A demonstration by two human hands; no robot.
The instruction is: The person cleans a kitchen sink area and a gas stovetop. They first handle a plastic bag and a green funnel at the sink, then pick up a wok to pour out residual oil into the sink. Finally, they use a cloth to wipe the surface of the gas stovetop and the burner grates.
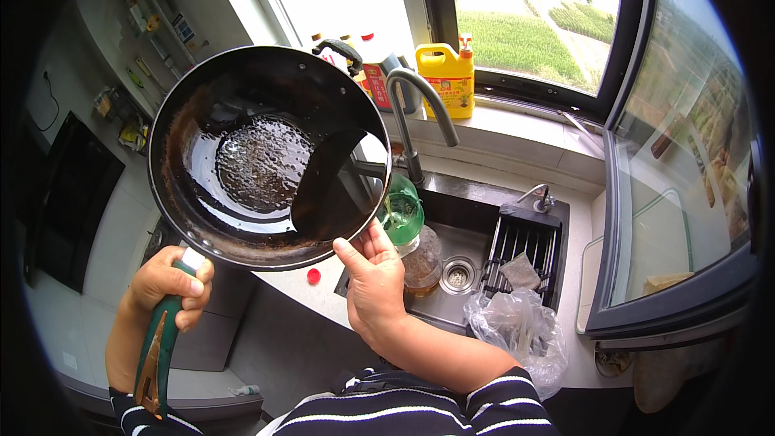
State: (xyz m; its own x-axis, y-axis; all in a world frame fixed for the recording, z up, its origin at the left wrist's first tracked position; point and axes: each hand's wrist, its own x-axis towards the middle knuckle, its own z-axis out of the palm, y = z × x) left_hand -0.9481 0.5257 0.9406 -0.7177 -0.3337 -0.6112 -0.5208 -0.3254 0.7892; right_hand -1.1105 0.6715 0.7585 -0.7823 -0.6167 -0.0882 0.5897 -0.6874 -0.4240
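A black wok (206, 105) is held up tilted to the right, with dark oil pooled along its lower right side and a wet, spotted bottom. My left hand (171, 281) is wrapped round its long green handle (159, 351), whose covering is worn off in places. The fingers of my right hand (376, 278) grip the wok's lower right rim. Just beyond that rim, a green funnel (404, 211) sits on a clear plastic jug (424, 262) holding brown liquid. The jug stands in the sink, and the wok hides part of the funnel.
A red cap (313, 276) lies on the counter. Over the sink (464, 234) curves a grey faucet (421, 81). A black drain rack (523, 246) and a crumpled plastic bag (521, 327) are at the right. A yellow pump jug (449, 85) stands near the open window (678, 137).
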